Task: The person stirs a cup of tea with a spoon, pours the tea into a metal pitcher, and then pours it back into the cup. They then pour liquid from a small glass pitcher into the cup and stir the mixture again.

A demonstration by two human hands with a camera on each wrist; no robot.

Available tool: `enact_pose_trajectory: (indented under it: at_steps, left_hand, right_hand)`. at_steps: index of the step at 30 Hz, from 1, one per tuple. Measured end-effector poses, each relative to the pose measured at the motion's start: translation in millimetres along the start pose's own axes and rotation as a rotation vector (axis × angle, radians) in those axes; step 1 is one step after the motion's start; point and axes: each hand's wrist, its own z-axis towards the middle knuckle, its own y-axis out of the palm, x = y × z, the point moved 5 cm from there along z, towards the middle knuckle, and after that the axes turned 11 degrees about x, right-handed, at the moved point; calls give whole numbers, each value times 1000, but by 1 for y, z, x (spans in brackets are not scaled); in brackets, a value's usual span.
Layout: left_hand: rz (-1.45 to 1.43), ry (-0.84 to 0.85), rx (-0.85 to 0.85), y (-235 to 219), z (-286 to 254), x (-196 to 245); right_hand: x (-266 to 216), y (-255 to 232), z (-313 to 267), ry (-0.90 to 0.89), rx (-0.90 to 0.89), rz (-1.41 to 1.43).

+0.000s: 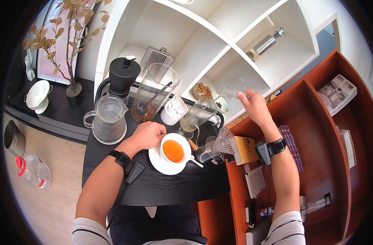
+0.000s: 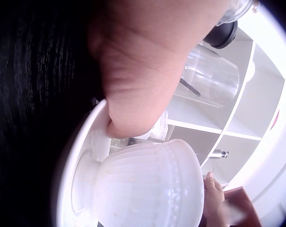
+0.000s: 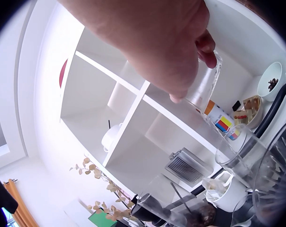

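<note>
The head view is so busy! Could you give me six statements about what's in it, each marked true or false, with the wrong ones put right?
1. The teacup sits on a white saucer. True.
2. The right hand holds a red mug. False: it holds a clear glass piece.
3. The drink in the teacup is green. False: it is orange.
4. A dark-handled spoon leans inside the tall glass jar. True.
5. A red-capped bottle is on the floor. True.
6. The white colander is on the floor. False: it stands on a dark cabinet.
</note>
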Motion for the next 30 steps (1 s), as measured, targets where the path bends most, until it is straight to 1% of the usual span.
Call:
enact_pose_trajectory:
  at_steps: [5,7,11,14,16,22,30]
  left_hand:
    - [9,3,-1,0,0,0]
    - [3,-4,-2,0,0,0]
    - [-1,-3,-4,-1,-1,2]
    - [6,-7,-3,-2,-1,3]
    - [5,-6,-6,-2,0,4]
    - [4,-36,-34,-3,0,4]
    - [2,-11,-12,0,0,1]
  right_hand:
    - [-6,2,-5,-50,33,-21]
    - [-9,4,-9,-92,78,-55]
    - [-15,7,-13,-65,46,-76]
    - [-21,10,-16,-95,45,-67]
    - [-25,12,-18,-166,57,-93]
    - [-29,22,-24,-204,33,-111]
    - [-30,29,-31,-262,27,-170]
